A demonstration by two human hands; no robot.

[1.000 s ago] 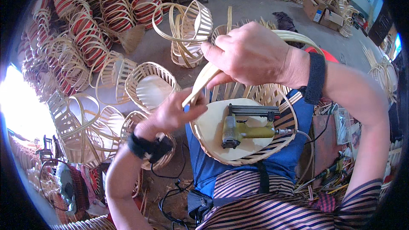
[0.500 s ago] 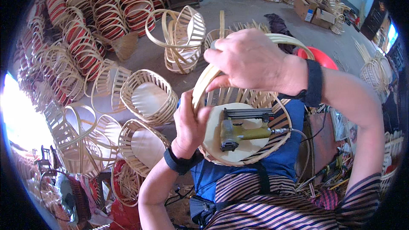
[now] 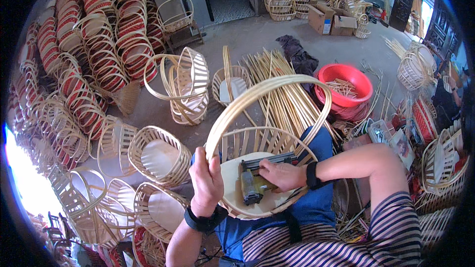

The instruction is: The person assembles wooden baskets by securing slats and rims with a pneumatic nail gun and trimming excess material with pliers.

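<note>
A pale split-wood basket [image 3: 227, 202] rests on my lap, with a round board base and a tall arched handle [image 3: 252, 87] of several strips. My left hand [image 3: 207, 184] is closed round the lower left end of that handle at the basket's side. Inside the basket lies an olive nail gun with a long dark magazine [image 3: 250, 191]. My right hand [image 3: 281, 175] has its fingers wrapped round the gun's body, the tool still down on the board.
Stacked red-and-natural baskets [image 3: 91, 39] fill the back left; plain baskets [image 3: 159, 155] sit at my left. Ahead lie long strips [image 3: 279, 89], a red basin [image 3: 345, 84] and cardboard boxes [image 3: 321, 19]. Someone in dark clothing [image 3: 448, 104] is partly visible at far right.
My right hand has left the top of the handle and dropped onto the nail gun. My left hand still holds the handle's left end. The view has shifted upward, showing more floor ahead.
</note>
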